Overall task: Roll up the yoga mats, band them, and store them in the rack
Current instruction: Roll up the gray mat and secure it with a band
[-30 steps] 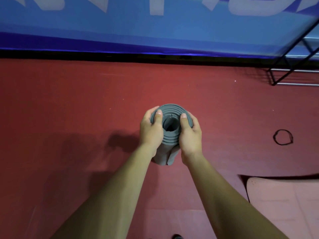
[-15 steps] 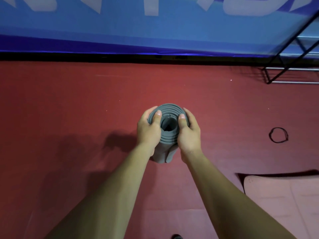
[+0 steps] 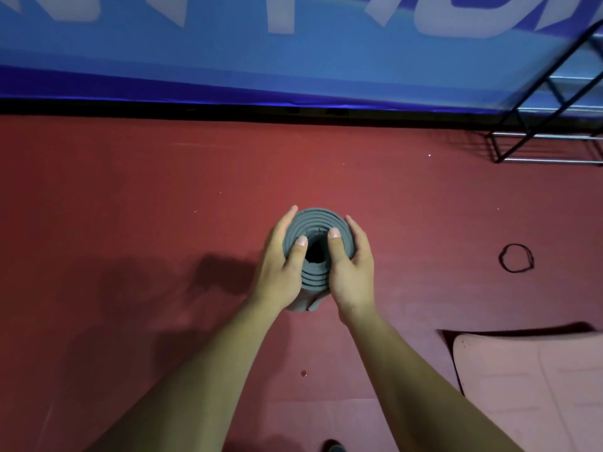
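Grey rolled yoga mat (image 3: 318, 220) stands upright mid-floor, left hand (image 3: 280, 265) and right hand (image 3: 352, 272) clasping its sides; probably light, springy foam, likely to uncoil, so grip around the barrel. Black band (image 3: 517, 258) lies at three o'clock.

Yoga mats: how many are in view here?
2. A rolled grey mat stands on end at centre, held between the left hand and right hand. A pink mat lies unrolled at lower right, cut by the frame edge; more may lie out of view.

Bare forearms (image 3: 202, 370), left hand (image 3: 280, 265), right hand (image 3: 353, 272); dark shoe tip (image 3: 333, 447).
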The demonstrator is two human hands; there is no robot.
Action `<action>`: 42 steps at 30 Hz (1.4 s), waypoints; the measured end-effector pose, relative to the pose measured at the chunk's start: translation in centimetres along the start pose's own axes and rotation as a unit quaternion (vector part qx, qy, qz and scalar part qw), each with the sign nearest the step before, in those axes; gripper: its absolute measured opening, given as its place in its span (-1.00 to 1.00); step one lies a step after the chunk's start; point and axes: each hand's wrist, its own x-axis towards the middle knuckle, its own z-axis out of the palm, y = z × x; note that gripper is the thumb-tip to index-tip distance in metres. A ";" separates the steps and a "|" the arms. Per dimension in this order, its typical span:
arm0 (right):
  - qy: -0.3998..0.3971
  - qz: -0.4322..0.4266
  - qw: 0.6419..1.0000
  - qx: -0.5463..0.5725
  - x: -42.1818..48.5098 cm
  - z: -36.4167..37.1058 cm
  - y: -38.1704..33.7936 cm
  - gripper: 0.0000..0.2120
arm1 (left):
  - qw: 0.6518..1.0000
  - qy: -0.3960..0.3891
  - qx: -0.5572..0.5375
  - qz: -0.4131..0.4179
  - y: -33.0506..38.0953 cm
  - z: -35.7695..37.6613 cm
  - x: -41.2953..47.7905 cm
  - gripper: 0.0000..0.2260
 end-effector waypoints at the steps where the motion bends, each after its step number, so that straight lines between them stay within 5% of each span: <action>1: 0.001 -0.004 1.000 -0.005 0.2 0.0 -0.1 -0.63 | 1.000 -0.001 0.028 0.005 0.1 0.0 0.3 -0.54; 18: 0.030 -0.067 0.997 -0.005 18.2 -10.0 -8.7 -0.61 | 0.995 0.007 0.048 0.083 10.9 14.5 15.1 -0.50; 24: 0.077 -0.087 0.993 -0.005 27.3 -12.6 -11.5 -0.67 | 0.991 -0.071 0.035 0.108 13.9 19.9 23.6 -0.58; 42: 0.136 -0.041 0.988 -0.057 48.1 -8.3 -11.3 -0.61 | 0.994 -0.070 0.063 0.048 11.2 26.4 44.6 -0.67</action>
